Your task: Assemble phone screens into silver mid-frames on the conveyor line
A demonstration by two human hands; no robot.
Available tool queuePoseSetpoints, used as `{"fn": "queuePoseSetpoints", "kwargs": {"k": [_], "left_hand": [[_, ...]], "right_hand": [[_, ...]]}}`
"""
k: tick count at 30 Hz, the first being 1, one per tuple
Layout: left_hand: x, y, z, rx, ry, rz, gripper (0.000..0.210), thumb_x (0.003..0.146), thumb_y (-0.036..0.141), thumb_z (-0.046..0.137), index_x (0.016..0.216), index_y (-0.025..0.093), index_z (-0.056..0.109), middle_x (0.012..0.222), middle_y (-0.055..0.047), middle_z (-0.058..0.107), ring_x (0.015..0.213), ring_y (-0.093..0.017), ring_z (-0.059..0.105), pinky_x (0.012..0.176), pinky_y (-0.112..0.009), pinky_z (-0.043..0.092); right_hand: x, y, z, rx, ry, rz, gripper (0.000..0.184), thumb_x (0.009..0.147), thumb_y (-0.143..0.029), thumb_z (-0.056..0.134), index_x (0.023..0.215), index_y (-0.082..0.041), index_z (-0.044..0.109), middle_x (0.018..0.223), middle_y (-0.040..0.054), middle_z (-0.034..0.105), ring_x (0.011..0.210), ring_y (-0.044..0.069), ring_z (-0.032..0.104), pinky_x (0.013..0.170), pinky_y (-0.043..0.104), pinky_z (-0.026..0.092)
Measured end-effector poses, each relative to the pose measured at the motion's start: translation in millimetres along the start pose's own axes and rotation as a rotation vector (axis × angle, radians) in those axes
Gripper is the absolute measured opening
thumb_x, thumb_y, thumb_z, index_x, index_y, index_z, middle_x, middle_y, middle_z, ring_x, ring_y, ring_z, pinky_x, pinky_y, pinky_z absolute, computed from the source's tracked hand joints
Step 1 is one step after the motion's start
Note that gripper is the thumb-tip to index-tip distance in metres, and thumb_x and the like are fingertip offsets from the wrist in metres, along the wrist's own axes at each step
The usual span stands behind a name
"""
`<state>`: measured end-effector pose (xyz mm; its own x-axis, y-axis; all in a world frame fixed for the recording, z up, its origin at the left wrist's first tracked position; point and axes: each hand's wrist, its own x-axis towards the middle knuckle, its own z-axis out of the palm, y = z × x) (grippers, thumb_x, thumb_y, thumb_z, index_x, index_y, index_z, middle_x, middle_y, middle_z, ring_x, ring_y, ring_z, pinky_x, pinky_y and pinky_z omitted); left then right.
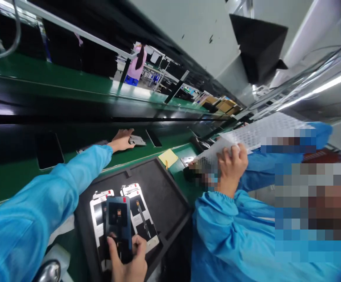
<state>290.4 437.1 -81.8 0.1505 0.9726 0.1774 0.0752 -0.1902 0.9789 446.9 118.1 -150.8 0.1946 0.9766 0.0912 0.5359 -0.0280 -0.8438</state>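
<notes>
My left hand [123,140] reaches out to the green surface beyond the tray, its fingers closed on the near end of a light grey flat part [138,140]. What kind of part it is I cannot make out. In my right hand [129,264] is a dark phone screen [118,209] with a red tab at its top corner, gripped by its lower edges between thumb and fingers. It is above a black tray [161,192]. Two white-edged phone screens lie in the tray, the right one [142,219] showing more than the left one [97,213], which is partly covered.
A dark flat panel [49,150] and a slim black phone-like piece [154,138] lie on the green surface. A yellow paper pad [168,157] is beside the tray. To the right, a co-worker in blue sleeves [220,219] holds a translucent patterned sheet [240,135].
</notes>
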Motion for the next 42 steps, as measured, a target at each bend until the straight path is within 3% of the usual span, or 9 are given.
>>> {"fn": "queuePoseSetpoints", "kwargs": {"k": [5, 9, 14, 18, 23, 28, 32, 37, 42], "left_hand": [[-49, 33, -61.9, -0.277, 0.312, 0.009, 0.041, 0.097, 0.035, 0.074, 0.133, 0.019, 0.064, 0.123, -0.011, 0.069, 0.114, -0.027, 0.068, 0.1, -0.047, 0.058], [-164, 82, -128.7, -0.514, 0.353, -0.035, 0.051, 0.099, 0.059, 0.059, 0.128, 0.018, 0.064, 0.109, -0.015, 0.074, 0.097, -0.032, 0.075, 0.082, -0.052, 0.064], [-336, 119, -162.1, -0.94, -0.104, -0.288, 0.062, 0.098, 0.069, 0.055, 0.143, 0.029, 0.068, 0.114, -0.017, 0.079, 0.078, -0.028, 0.077, 0.069, -0.039, 0.062], [-411, 120, -168.5, -0.893, -0.366, -0.355, 0.076, 0.098, 0.075, 0.049, 0.158, 0.029, 0.055, 0.1, -0.016, 0.081, 0.083, -0.029, 0.079, 0.083, -0.041, 0.06], [-445, 110, -194.5, -0.459, -0.166, -0.242, 0.072, 0.105, 0.068, 0.042, 0.167, 0.032, 0.043, 0.124, -0.015, 0.076, 0.108, -0.034, 0.075, 0.102, -0.052, 0.057], [-467, 102, -212.8, 0.086, -0.012, -0.043, 0.063, 0.107, 0.058, 0.045, 0.167, 0.04, 0.041, 0.178, 0.0, 0.026, 0.166, -0.038, 0.013, 0.134, -0.06, 0.019], [-467, 102, -214.4, 0.231, -0.078, 0.127, 0.067, 0.109, 0.046, 0.047, 0.172, 0.038, 0.027, 0.18, -0.001, 0.017, 0.166, -0.035, 0.016, 0.135, -0.052, 0.024], [-449, 108, -227.1, 0.055, 0.02, 0.185, 0.052, 0.108, 0.052, 0.049, 0.154, 0.03, 0.059, 0.166, -0.012, 0.047, 0.143, -0.034, 0.056, 0.121, -0.047, 0.047], [-434, 111, -264.0, -0.595, 0.194, -0.075, 0.071, 0.101, 0.071, 0.05, 0.149, 0.021, 0.059, 0.103, -0.018, 0.079, 0.082, -0.029, 0.076, 0.075, -0.039, 0.063]], "right_hand": [[-9, -18, 4, 0.15, 0.076, -0.002, 0.032, 0.099, -0.058, 0.067, 0.1, -0.026, 0.07, 0.088, 0.0035, 0.077, 0.075, 0.024, 0.076, 0.062, 0.034, 0.063], [-22, -51, 11, 0.404, 0.279, 0.135, 0.042, 0.092, -0.068, 0.067, 0.093, -0.027, 0.058, 0.061, -0.0002, 0.07, 0.046, 0.022, 0.065, 0.042, 0.031, 0.049], [-54, -110, 51, 0.537, 0.19, 0.05, 0.038, 0.094, -0.063, 0.067, 0.098, -0.027, 0.055, 0.077, 0.005, 0.076, 0.066, 0.025, 0.075, 0.057, 0.033, 0.057], [-82, -163, 92, 0.56, -0.061, -0.189, 0.034, 0.1, -0.058, 0.062, 0.111, -0.026, 0.062, 0.1, 0.0096, 0.078, 0.096, 0.028, 0.079, 0.081, 0.038, 0.064], [-97, -227, 119, 0.54, -0.198, -0.397, 0.043, 0.109, -0.052, 0.047, 0.143, -0.029, 0.058, 0.149, 0.0131, 0.064, 0.138, 0.031, 0.063, 0.109, 0.051, 0.058], [-105, -267, 146, 0.68, -0.124, -0.369, 0.039, 0.108, -0.049, 0.053, 0.135, -0.022, 0.06, 0.144, 0.0151, 0.067, 0.137, 0.026, 0.064, 0.116, 0.048, 0.053], [-106, -280, 158, 0.733, -0.026, -0.372, 0.026, 0.107, -0.048, 0.056, 0.113, -0.023, 0.06, 0.12, 0.0106, 0.071, 0.117, 0.023, 0.071, 0.105, 0.044, 0.057], [-93, -258, 157, 0.73, -0.056, -0.357, 0.027, 0.107, -0.049, 0.053, 0.099, -0.024, 0.054, 0.117, 0.0079, 0.063, 0.113, 0.022, 0.068, 0.105, 0.045, 0.056], [-108, -175, 186, 0.306, -0.264, -0.314, 0.028, 0.106, -0.045, 0.052, 0.088, -0.023, 0.055, 0.125, 0.0118, 0.062, 0.123, 0.026, 0.062, 0.11, 0.049, 0.05]]}}
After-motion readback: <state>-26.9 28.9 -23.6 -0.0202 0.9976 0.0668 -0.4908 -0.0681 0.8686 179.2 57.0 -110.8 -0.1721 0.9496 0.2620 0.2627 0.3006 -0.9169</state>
